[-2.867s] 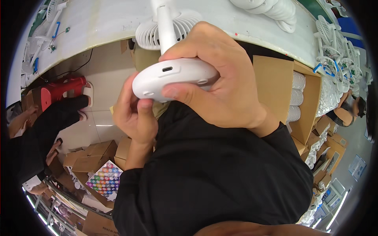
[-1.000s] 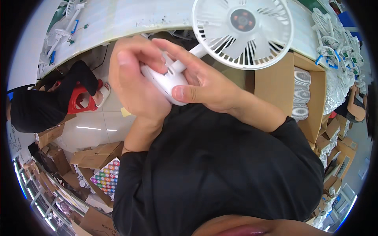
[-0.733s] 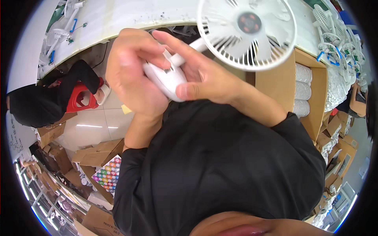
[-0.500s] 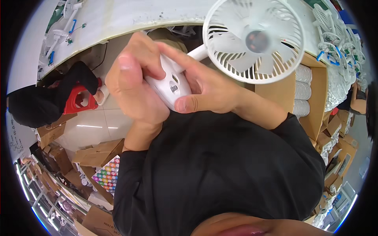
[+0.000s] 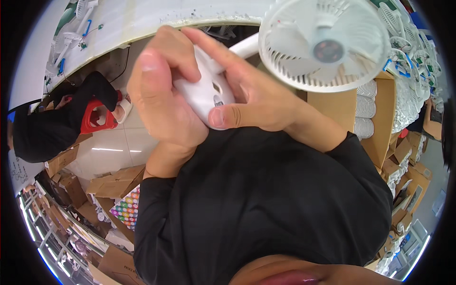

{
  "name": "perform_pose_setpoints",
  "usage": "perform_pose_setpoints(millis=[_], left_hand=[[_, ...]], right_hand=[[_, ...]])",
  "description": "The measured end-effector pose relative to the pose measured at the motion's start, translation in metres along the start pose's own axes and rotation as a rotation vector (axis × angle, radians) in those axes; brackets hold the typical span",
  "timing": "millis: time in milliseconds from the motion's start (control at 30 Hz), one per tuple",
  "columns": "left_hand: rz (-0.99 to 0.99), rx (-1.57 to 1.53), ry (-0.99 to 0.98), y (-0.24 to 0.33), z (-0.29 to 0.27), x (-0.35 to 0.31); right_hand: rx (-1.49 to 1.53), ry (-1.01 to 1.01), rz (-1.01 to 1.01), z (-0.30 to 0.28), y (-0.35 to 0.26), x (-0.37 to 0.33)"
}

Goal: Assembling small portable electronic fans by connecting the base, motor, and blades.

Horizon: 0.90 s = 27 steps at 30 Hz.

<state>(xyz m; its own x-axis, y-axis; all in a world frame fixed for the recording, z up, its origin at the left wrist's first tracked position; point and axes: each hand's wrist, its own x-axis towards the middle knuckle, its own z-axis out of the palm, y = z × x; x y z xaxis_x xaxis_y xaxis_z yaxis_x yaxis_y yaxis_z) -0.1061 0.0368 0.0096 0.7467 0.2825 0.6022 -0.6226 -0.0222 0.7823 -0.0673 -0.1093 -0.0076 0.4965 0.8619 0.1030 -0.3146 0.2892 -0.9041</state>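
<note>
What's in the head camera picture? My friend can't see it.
A person's left hand and right hand hold a white plastic fan by its rounded base; its round, slatted head sits upper right. An open brown cardboard box of ribbed white parts stands at right.

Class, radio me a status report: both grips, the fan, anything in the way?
Left grip and right grip both on white fan base. Fan head out rightward on its stem. It overlaps an open cardboard box in view; contact unclear.

An assembly workshop is being indicated by the worktable (image 5: 137, 21) beyond the fingers (image 5: 218, 53) and, to their right, unfinished fans (image 5: 390, 19) and a carton (image 5: 387, 102) of stacked parts (image 5: 365, 109).
</note>
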Motion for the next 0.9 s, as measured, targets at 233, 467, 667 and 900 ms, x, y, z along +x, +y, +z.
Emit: perform_pose_setpoints(millis=[233, 467, 667, 900], left_hand=[[-0.253, -0.141, 0.141, 0.004, 0.006, 0.013], [-0.133, -0.407, -0.026, -0.004, -0.001, 0.011], [-0.034, -0.171, 0.034, -0.005, 0.013, 0.008], [-0.138, -0.205, -0.028, 0.001, 0.008, 0.008]], right_hand=[[-0.188, -0.026, -0.09, -0.007, 0.001, 0.006], [-0.447, -0.022, -0.299, -0.002, 0.004, 0.004], [-0.485, -0.129, -0.342, -0.018, -0.005, 0.002], [-0.785, -0.232, -0.824, -0.032, 0.006, 0.016]])
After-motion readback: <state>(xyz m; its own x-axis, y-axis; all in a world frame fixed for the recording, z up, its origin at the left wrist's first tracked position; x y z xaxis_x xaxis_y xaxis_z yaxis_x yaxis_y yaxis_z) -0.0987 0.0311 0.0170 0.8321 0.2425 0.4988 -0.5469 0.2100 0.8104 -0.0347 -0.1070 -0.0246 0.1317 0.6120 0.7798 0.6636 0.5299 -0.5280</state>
